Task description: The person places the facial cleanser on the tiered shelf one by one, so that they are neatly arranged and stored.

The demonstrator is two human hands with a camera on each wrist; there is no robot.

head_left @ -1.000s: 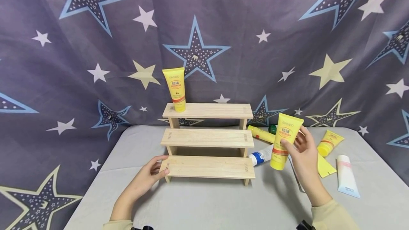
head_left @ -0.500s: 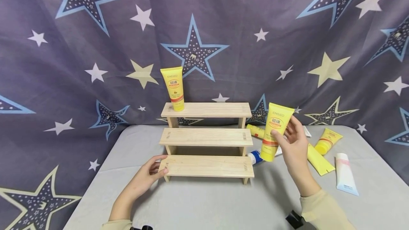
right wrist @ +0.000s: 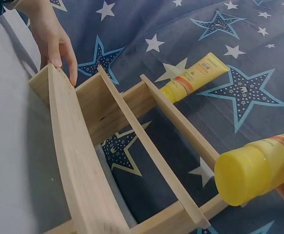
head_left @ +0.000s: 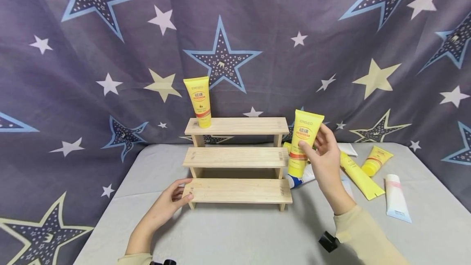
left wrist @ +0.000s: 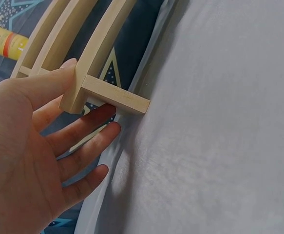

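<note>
A three-step wooden stand (head_left: pixel 235 191) sits on the grey cloth. My left hand (head_left: pixel 165 205) grips the left end of its lowest step; in the left wrist view the thumb lies on the board while the other fingers spread beneath. On the top step, toward the left, a yellow squeeze tube (head_left: pixel 200 101) stands upright on its cap. In my right hand (head_left: pixel 324 162) is a second yellow squeeze tube (head_left: pixel 304 140), cap (right wrist: pixel 241 173) down and slightly tilted, pinched between thumb and fingers. It hovers to the right of the stand, level with the upper steps.
Right of the stand lie several tubes: a yellow one (head_left: pixel 362 175), a shorter yellow one (head_left: pixel 377 160), a white-and-pink one (head_left: pixel 397 197) and a blue-and-white one (head_left: pixel 305 177), partly hidden. A dark star-patterned curtain (head_left: pixel 272 19) hangs behind.
My right hand has carried the yellow tube left and upward, closer to the stand. The left hand keeps its grip on the lowest step; the stand has stayed put.
</note>
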